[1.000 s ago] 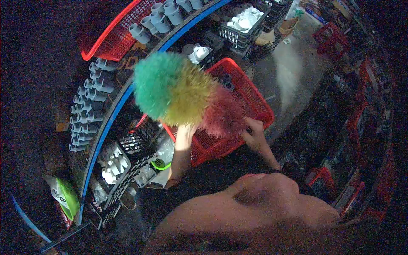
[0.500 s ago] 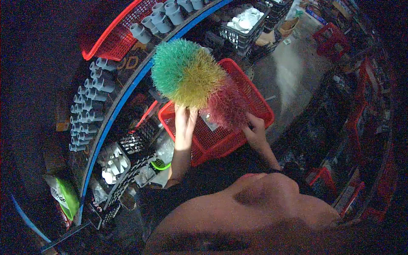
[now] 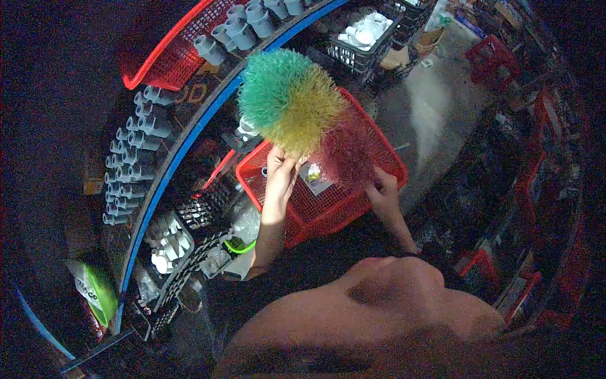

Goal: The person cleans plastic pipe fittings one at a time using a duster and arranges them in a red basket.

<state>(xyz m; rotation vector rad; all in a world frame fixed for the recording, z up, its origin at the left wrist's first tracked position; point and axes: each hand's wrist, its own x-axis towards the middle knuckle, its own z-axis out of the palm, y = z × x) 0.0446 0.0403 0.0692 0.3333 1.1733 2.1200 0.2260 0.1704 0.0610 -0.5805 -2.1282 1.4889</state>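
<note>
A fluffy duster (image 3: 303,114) in green, yellow and dark red bands is held up over a red plastic basket (image 3: 334,221). My left hand (image 3: 284,174) is closed with fingers pinched at the lower edge of the yellow band. At the dark red end, my right hand (image 3: 382,194) is closed around the duster's base; its handle is hidden. Inside the basket, below the duster, lies a small packet with a pale label (image 3: 315,179), partly covered.
Several grey pipe fittings (image 3: 153,124) stand on a blue-edged shelf (image 3: 183,145) at left, with another red basket (image 3: 163,63) above. Black crates of white parts (image 3: 363,35) sit at the back and lower left. Bare floor (image 3: 435,120) shows at right.
The duster has shifted right and slightly up. My left hand moved right with it and its fingers are now more bent; my right hand moved slightly right.
</note>
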